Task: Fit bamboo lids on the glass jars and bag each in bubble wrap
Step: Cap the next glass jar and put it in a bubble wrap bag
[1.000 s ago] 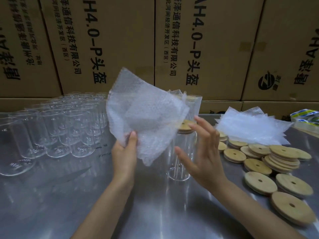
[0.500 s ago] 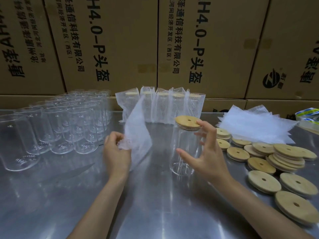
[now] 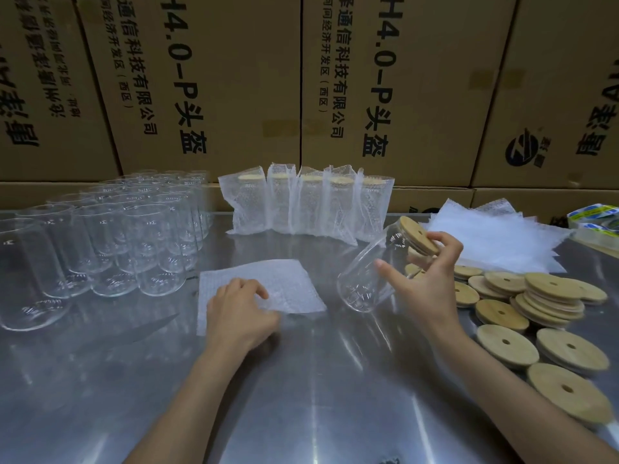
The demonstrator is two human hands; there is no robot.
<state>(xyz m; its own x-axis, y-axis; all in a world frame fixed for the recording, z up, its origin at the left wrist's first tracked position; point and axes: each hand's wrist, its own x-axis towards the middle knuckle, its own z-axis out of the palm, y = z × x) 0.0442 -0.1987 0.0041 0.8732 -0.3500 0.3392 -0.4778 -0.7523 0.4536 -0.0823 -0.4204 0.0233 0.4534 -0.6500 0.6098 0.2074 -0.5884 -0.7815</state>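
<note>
A clear glass jar (image 3: 365,272) with a bamboo lid (image 3: 418,234) on its mouth is tilted, base toward me and to the left. My right hand (image 3: 425,279) grips it just above the steel table. A flat bubble-wrap bag (image 3: 264,286) lies on the table in the middle. My left hand (image 3: 239,306) presses on its near edge, fingers curled onto the film. Several bagged, lidded jars (image 3: 308,204) stand in a row at the back.
Several bare glass jars (image 3: 100,242) crowd the left of the steel table (image 3: 301,380). Loose bamboo lids (image 3: 542,316) lie heaped at the right. Behind them sits a stack of bubble-wrap bags (image 3: 495,239). Tape rolls (image 3: 596,219) sit far right. Cardboard boxes (image 3: 217,78) wall off the back.
The bubble-wrap bag went from held up in the air to flat on the table under my left hand. My right hand lifted the lidded jar and tipped it sideways.
</note>
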